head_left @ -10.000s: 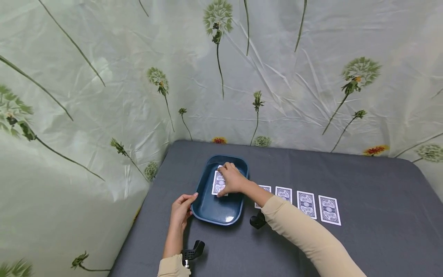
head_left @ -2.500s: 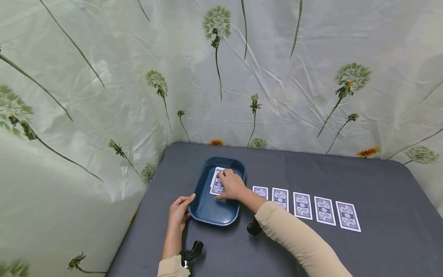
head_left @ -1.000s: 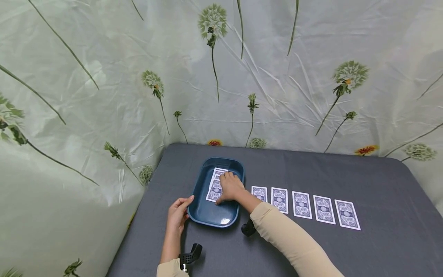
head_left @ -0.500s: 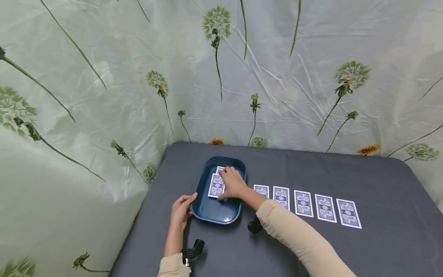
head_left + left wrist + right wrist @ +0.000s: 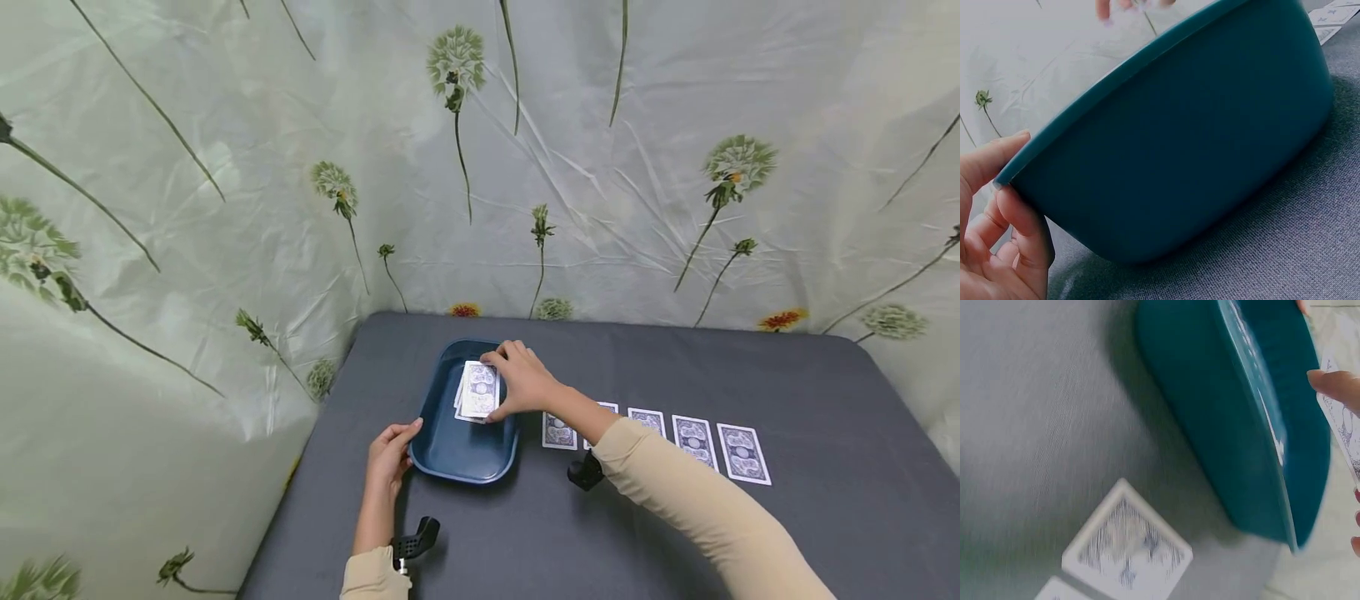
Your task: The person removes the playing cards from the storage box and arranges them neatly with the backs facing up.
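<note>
My right hand pinches a playing card with a patterned back, thumb at its lower edge and fingers at the top. It is over the dark blue tray, and other cards show beneath it. In the right wrist view the held card stands tilted beside the thumb. My left hand grips the tray's near left rim. In the left wrist view the left hand has its thumb above that rim and fingers below.
Right of the tray, several cards lie back up in a slanting row on the grey cloth, including a leftmost card and a rightmost card. My right forearm covers parts of some. A floral curtain hangs behind the table.
Compared with ten seconds ago, the row has another card at its right end. In the last half second, my right hand has moved up and right, bringing a card away from those in the tray.
</note>
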The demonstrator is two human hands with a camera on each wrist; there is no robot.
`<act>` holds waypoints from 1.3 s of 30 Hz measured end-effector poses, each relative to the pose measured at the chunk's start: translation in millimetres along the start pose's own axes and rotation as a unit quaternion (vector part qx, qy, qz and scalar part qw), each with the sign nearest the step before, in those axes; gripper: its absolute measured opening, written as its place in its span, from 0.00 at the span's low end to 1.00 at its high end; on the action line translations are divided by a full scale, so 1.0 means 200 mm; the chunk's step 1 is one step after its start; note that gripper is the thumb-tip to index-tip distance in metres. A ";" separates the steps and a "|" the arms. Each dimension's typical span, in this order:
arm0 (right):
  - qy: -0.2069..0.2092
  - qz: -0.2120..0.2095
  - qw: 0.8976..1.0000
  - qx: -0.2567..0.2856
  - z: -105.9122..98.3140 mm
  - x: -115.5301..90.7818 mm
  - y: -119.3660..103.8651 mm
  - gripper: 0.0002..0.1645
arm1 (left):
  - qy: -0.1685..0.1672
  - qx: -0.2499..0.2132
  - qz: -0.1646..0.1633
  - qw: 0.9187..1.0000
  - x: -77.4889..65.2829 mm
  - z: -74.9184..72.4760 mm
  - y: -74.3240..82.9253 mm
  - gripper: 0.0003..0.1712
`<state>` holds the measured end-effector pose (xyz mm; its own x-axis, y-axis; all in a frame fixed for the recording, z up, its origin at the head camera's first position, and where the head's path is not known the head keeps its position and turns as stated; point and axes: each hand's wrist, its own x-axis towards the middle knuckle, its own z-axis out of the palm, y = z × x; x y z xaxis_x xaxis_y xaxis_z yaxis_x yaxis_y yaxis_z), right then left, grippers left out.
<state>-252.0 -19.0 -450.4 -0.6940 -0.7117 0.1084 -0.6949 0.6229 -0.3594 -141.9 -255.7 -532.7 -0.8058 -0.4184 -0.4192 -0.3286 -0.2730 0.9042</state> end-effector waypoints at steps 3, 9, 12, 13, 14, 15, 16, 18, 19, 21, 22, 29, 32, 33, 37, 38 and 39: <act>0.013 0.001 1.000 -0.003 -0.08 -0.07 0.04 0.54 | -0.005 -0.013 -0.002 1.000 0.00 0.00 -0.01 0.13; 0.032 0.025 0.999 -0.022 -0.20 -0.17 0.14 0.55 | -0.004 -0.021 -0.003 1.000 -0.01 0.00 -0.01 0.13; 0.037 0.037 0.998 -0.019 -0.24 -0.19 0.16 0.56 | -0.006 -0.019 -0.006 1.000 -0.01 0.00 0.00 0.13; 0.038 0.040 0.998 -0.021 -0.25 -0.20 0.17 0.56 | -0.006 -0.021 -0.007 1.000 0.00 0.00 0.00 0.13; 0.040 0.039 0.998 -0.024 -0.27 -0.21 0.18 0.56 | -0.007 -0.022 -0.008 1.000 0.00 0.01 0.01 0.13; 0.041 0.037 0.998 -0.025 -0.28 -0.22 0.18 0.56 | -0.007 -0.022 -0.009 1.000 0.00 0.01 0.01 0.14; 0.043 0.034 0.998 -0.030 -0.30 -0.24 0.19 0.56 | -0.008 -0.023 -0.009 1.000 0.00 0.01 0.01 0.14; 0.046 0.028 0.998 -0.039 -0.33 -0.28 0.21 0.55 | -0.010 -0.020 -0.010 1.000 0.00 0.01 0.00 0.13; 0.048 0.027 0.998 -0.044 -0.34 -0.31 0.23 0.55 | -0.010 -0.019 -0.010 1.000 0.00 0.01 0.00 0.13; 0.053 0.027 0.997 -0.049 -0.37 -0.38 0.28 0.56 | -0.010 -0.013 -0.011 1.000 -0.01 0.01 0.00 0.13; 0.055 0.028 0.997 -0.052 -0.38 -0.42 0.30 0.56 | -0.011 -0.009 -0.011 1.000 -0.01 0.01 0.00 0.13; 0.035 0.059 0.994 -0.086 -0.46 -0.77 0.56 0.56 | -0.008 -0.003 -0.019 1.000 -0.02 0.00 0.00 0.14; 0.022 0.083 0.991 -0.098 -0.51 -0.93 0.66 0.54 | -0.011 0.005 -0.018 1.000 -0.02 0.01 0.00 0.15; 0.021 0.087 0.991 -0.099 -0.53 -0.98 0.69 0.53 | -0.011 0.006 -0.019 1.000 -0.03 0.01 0.00 0.15; 0.027 0.095 0.988 -0.115 -0.60 -1.18 0.83 0.51 | -0.009 0.009 -0.018 1.000 -0.03 0.01 0.01 0.15; 0.030 0.099 0.987 -0.122 -0.61 -1.24 0.86 0.51 | -0.008 0.008 -0.019 1.000 -0.03 0.01 0.01 0.15; 0.030 0.105 0.986 -0.129 -0.62 -1.29 0.90 0.51 | -0.009 0.009 -0.019 1.000 -0.04 0.01 0.00 0.14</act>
<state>-221.5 316.3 -428.3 -0.8320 -0.5427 0.1152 -0.5543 0.8217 -0.1324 -137.4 -251.5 -528.7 -0.8013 -0.3922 -0.4518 -0.3676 -0.2731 0.8890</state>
